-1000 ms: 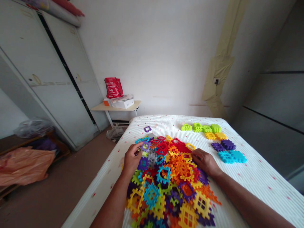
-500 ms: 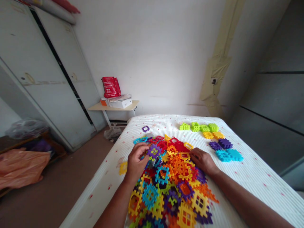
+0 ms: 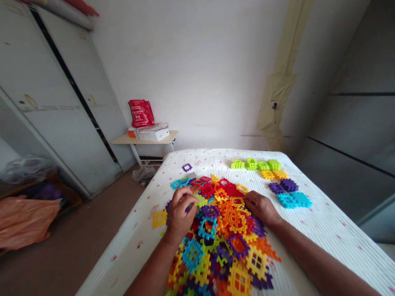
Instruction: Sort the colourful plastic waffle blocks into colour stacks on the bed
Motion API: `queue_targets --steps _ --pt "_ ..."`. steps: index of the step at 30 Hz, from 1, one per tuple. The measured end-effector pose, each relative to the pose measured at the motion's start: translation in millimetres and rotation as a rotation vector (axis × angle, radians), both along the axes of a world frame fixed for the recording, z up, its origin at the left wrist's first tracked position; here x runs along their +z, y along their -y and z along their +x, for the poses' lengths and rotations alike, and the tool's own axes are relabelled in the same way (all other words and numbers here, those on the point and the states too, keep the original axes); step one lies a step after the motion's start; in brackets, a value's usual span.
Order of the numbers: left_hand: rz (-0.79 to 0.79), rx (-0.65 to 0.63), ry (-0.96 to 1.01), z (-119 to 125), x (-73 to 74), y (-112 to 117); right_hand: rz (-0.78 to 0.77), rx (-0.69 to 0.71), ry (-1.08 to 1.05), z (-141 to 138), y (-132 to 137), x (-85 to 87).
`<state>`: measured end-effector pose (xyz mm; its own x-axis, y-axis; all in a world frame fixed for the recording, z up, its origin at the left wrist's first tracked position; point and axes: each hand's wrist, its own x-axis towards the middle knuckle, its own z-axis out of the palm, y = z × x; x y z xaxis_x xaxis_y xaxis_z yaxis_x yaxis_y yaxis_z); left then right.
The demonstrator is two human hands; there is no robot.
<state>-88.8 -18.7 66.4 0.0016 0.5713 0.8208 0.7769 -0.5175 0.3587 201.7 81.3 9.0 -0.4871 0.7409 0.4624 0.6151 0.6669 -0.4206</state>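
Observation:
A big heap of flat plastic interlocking tiles (image 3: 222,230) in many colours lies on the white mattress (image 3: 311,230). My left hand (image 3: 180,213) rests on the heap's left side, fingers curled and pinching a light green tile (image 3: 200,200). My right hand (image 3: 261,207) lies on the heap's right side, fingers bent down among orange tiles; whether it grips one is hidden. Sorted stacks sit at the far right: green tiles (image 3: 256,165), yellow tiles (image 3: 274,174), purple tiles (image 3: 282,186), blue tiles (image 3: 293,200).
A lone purple tile (image 3: 187,167) and a lone yellow tile (image 3: 159,218) lie apart from the heap. Beyond the mattress stand a small table (image 3: 145,139) with a red bag (image 3: 140,113) and white box, and grey cabinets (image 3: 55,107) at left.
My left hand has slid toward me along the heap's left side, pushing tiles about; a yellow tile now lies apart at the left. The right hand has barely moved.

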Motion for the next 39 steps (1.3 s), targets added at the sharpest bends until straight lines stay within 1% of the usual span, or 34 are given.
queue_targets --steps 3,6,8,10,11,13,15,17,21,24,26,28,31,33,36,39 --pt "0.041 0.005 -0.039 3.3 3.5 2.0 -0.029 -0.045 -0.079 -5.1 4.2 9.6" --pt "0.087 -0.003 -0.084 8.4 4.9 3.0 -0.107 -0.068 -0.206 -20.9 21.7 30.6" --pt "0.114 -0.018 -0.122 11.2 4.4 3.2 -0.203 0.002 -0.273 -37.4 39.7 48.1" --pt "0.133 -0.035 -0.159 13.0 3.3 3.2 -0.258 0.087 -0.308 -56.2 57.3 64.4" --pt "0.141 -0.044 -0.177 13.6 2.8 3.2 -0.286 0.112 -0.319 -65.4 64.4 71.1" --pt "0.155 -0.058 -0.206 14.5 2.1 3.0 -0.342 0.110 -0.324 -81.3 73.8 80.6" --pt "0.173 -0.062 -0.227 15.4 1.9 3.0 -0.369 0.097 -0.313 -92.1 77.2 85.2" --pt "0.195 -0.060 -0.241 16.6 1.8 3.1 -0.365 0.085 -0.294 -97.3 76.9 86.0" --pt "0.185 -0.068 -0.242 18.9 0.0 2.4 -0.358 0.078 -0.295 -96.0 72.2 81.2" --pt "0.101 -0.065 -0.173 17.6 -4.2 -0.6 -0.348 0.096 -0.325 -89.5 66.4 75.3" --pt "-0.012 -0.081 -0.070 14.8 -8.0 -3.0 -0.345 0.109 -0.349 -84.3 62.1 71.6" --pt "-0.176 -0.110 0.091 11.7 -11.2 -4.5 -0.339 0.128 -0.367 -79.6 58.1 68.5" --pt "-0.437 -0.162 0.405 9.8 -12.3 -4.0 -0.291 0.184 -0.373 -75.6 54.1 65.3" --pt "-0.554 -0.194 0.570 11.0 -10.3 -2.8 -0.255 0.224 -0.361 -75.2 53.1 64.2" --pt "-0.655 -0.230 0.685 13.8 -7.3 -1.9 -0.233 0.265 -0.336 -76.8 53.8 63.7" --pt "-0.702 -0.280 0.739 14.5 -8.0 -2.6 -0.212 0.300 -0.313 -79.5 55.0 62.9"
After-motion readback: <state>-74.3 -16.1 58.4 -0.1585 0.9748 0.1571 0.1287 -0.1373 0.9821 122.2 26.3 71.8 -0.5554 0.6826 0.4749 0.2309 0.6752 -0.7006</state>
